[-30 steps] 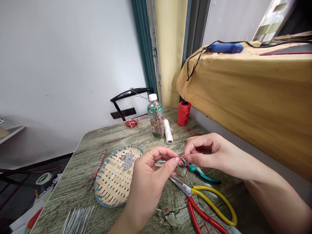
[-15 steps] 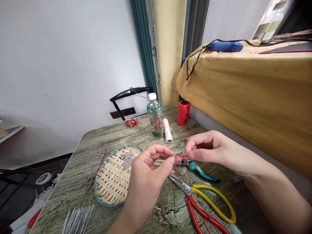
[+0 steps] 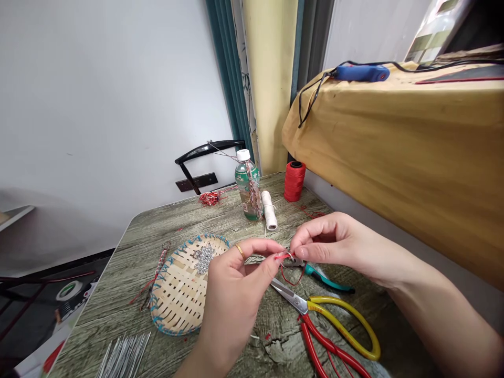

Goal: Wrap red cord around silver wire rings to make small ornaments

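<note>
Between my two hands a short length of red cord [image 3: 282, 256] is pinched, with a thin pale strand looped around it. My left hand [image 3: 240, 283] grips its left end between thumb and forefinger. At the other side my right hand [image 3: 325, 241] is closed in a pinch, its fingertips close to the left ones. A loose red loop hangs just below. Under the hands lie scissors [image 3: 299, 303] with one yellow and one red handle, blades partly hidden by my left hand. Teal-handled pliers [image 3: 328, 281] rest behind them, their jaws partly covered.
A round woven bamboo tray [image 3: 179, 299] with small silvery pieces [image 3: 205, 258] sits left. Metal rods [image 3: 124, 357] lie at the near edge. Farther back stand a bottle [image 3: 248, 189], a white thread roll [image 3: 269, 210] and a red thread spool [image 3: 294, 181]. Red-white threads [image 3: 210, 198] lie behind.
My right hand has moved left, closer to my left hand, so less red cord shows between the fingertips. The view has shifted slightly.
</note>
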Demonstrator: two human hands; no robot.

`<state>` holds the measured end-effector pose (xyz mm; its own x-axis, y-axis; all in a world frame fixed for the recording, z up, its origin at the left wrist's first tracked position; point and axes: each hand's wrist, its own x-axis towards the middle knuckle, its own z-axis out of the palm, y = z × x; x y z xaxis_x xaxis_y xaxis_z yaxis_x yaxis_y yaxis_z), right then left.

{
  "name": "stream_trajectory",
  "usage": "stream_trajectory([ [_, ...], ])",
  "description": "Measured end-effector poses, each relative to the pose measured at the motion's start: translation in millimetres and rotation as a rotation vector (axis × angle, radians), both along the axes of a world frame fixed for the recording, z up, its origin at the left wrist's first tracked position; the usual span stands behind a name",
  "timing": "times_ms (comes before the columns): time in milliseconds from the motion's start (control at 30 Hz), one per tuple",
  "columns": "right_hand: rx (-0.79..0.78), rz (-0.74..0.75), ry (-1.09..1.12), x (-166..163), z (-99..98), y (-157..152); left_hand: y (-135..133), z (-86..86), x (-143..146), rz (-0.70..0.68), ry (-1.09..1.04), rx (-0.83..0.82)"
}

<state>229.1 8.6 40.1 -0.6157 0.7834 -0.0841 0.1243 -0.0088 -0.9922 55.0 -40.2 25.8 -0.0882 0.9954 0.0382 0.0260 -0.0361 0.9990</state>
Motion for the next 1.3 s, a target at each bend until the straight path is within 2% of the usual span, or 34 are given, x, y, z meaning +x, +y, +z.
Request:
stream_trajectory([
  [167,-0.008,-0.035,-0.037,-2.7,0.1,-3.4,-1.2,0.7,1.2,0.054,0.108,0.144],
  [267,-0.034,-0.06,-0.021,-5.2,-1.1,-5.3,-2.7,-1.6,-0.4,0.027,0.139,0.252],
  [433,-0.083,-0.085,0.071,-6.1,-3.6,-5.2,-1.3,-2.1,-4.8,-0.059,0.096,0.276],
  [633,-0.14,-0.055,0.082,-7.1,-4.7,-5.1,1.3,-0.7,-7.3,-0.123,0.08,0.332],
  [733,-0.164,-0.026,0.086,-6.6,-6.8,-4.4,1.9,-1.7,-8.4,-0.139,0.085,0.321],
  [833,-0.181,0.004,0.104,-4.6,-8.5,-3.1,2.7,-2.6,-9.4,-0.083,0.08,0.306],
  [1000,-0.151,-0.004,0.082,-3.1,-9.1,-2.4,2.8,-3.4,-9.3,-0.07,0.032,0.267],
  [1167,-0.11,0.019,0.055,-4.2,-8.1,-3.1,2.5,-0.7,-8.1,-0.174,-0.204,0.1],
  [1300,0.032,0.039,-0.01,-1.1,-0.9,-3.5,3.0,4.1,-8.2,-0.209,-0.385,-0.041],
])
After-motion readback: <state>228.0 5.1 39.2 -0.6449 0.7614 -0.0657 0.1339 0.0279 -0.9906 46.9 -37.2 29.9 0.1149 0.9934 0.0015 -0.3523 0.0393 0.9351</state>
